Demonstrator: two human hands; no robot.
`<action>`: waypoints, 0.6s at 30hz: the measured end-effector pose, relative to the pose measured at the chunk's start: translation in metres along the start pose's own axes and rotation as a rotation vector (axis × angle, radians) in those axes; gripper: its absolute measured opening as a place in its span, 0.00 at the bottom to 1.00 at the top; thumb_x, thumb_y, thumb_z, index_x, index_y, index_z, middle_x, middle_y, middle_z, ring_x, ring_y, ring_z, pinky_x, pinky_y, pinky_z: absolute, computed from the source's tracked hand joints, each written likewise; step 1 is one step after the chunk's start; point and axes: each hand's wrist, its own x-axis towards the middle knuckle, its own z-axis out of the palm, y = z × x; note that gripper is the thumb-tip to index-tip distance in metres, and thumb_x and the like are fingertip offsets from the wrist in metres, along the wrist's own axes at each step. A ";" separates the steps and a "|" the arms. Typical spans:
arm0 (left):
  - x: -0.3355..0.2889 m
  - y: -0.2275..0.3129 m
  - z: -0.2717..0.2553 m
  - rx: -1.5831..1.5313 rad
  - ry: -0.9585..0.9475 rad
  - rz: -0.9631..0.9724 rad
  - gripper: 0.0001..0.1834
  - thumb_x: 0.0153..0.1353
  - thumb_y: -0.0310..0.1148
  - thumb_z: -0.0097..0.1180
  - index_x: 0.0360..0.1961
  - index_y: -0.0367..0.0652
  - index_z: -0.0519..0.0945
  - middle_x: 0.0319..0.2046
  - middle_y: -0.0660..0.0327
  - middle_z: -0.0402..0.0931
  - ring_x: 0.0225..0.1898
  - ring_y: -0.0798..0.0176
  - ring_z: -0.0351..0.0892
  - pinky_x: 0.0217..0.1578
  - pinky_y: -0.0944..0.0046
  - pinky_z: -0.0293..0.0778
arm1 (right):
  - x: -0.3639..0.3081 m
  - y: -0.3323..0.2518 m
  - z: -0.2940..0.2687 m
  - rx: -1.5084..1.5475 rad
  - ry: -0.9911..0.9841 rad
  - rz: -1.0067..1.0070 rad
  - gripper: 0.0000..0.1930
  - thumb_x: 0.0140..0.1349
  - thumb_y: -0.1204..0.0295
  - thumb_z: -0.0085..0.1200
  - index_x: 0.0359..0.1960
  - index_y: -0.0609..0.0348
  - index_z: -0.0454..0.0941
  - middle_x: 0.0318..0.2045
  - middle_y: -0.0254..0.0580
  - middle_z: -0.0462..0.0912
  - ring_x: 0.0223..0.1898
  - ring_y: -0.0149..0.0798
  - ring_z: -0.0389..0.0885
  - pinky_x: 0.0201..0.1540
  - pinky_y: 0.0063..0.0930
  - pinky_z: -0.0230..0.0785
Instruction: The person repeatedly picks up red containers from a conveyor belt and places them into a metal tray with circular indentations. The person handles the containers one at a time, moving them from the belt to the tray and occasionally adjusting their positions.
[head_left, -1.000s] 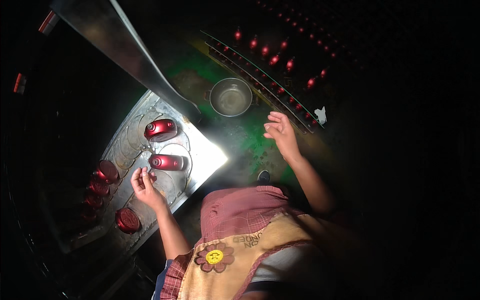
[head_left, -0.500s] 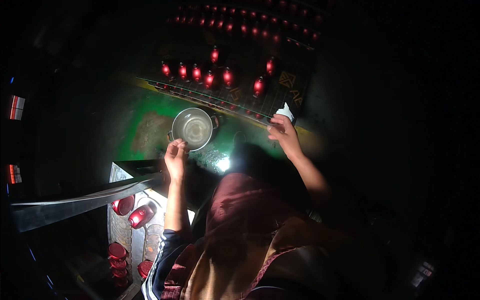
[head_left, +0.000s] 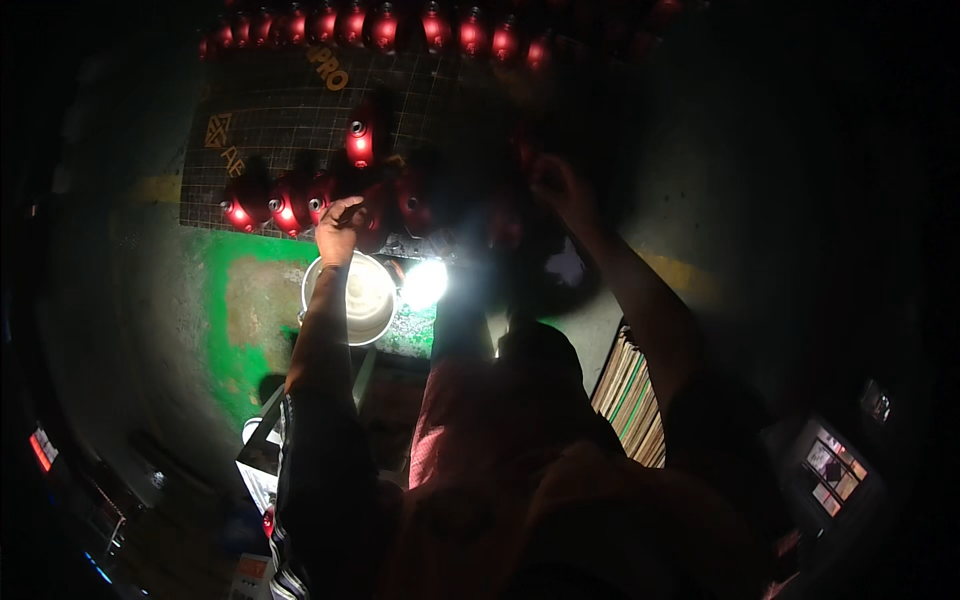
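Observation:
My left hand (head_left: 338,235) reaches over a metal pot (head_left: 372,300) with pale liquid in it. Its fingers are curled together beside a row of shiny red bottle-shaped pieces; whatever they hold, if anything, is hidden. A red piece (head_left: 318,205) lies right at its fingertips, and another red piece (head_left: 360,145) stands just beyond. In deep shadow to the right, my right hand (head_left: 562,185) stretches toward a dim red piece (head_left: 526,150). Its fingers are too dark to read. Two more red pieces (head_left: 238,212) (head_left: 283,210) sit at the left end of the near row.
A dark gridded mat (head_left: 270,110) carries the red pieces, with a long row of them (head_left: 385,28) at its far side. Green-painted floor (head_left: 225,330) shows around the pot. A bright light spot (head_left: 425,285) shines beside it. Stacked slats (head_left: 632,400) are at lower right.
My view has shifted closer to the mat. The left hand has moved from the pot's near rim to the near row of red pieces. The right hand has gone forward into shadow.

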 end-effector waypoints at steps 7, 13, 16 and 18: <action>0.018 -0.004 0.020 0.227 -0.070 0.261 0.10 0.50 0.19 0.66 0.34 0.40 0.85 0.32 0.60 0.81 0.35 0.61 0.77 0.39 0.66 0.73 | 0.097 0.031 0.021 -0.239 0.010 -0.200 0.20 0.57 0.76 0.62 0.52 0.49 0.79 0.54 0.39 0.76 0.56 0.41 0.76 0.55 0.34 0.73; 0.021 -0.006 0.040 0.142 -0.111 0.314 0.11 0.50 0.19 0.66 0.35 0.41 0.82 0.31 0.62 0.81 0.32 0.68 0.79 0.34 0.67 0.76 | 0.117 0.032 0.024 -0.214 -0.076 -0.228 0.12 0.59 0.71 0.63 0.45 0.51 0.82 0.46 0.35 0.81 0.48 0.37 0.81 0.50 0.29 0.75; 0.017 -0.006 0.045 0.101 -0.085 0.281 0.13 0.51 0.20 0.67 0.38 0.43 0.82 0.30 0.63 0.81 0.31 0.70 0.79 0.34 0.68 0.76 | 0.116 0.038 0.022 -0.004 0.041 0.309 0.10 0.61 0.69 0.64 0.43 0.50 0.82 0.39 0.32 0.83 0.42 0.32 0.82 0.46 0.26 0.75; 0.015 -0.003 0.045 0.068 -0.075 0.257 0.15 0.50 0.21 0.68 0.41 0.45 0.82 0.30 0.64 0.81 0.31 0.71 0.79 0.34 0.69 0.76 | 0.109 0.043 0.015 0.097 0.094 0.244 0.10 0.60 0.68 0.64 0.43 0.50 0.82 0.37 0.31 0.83 0.40 0.29 0.81 0.44 0.25 0.74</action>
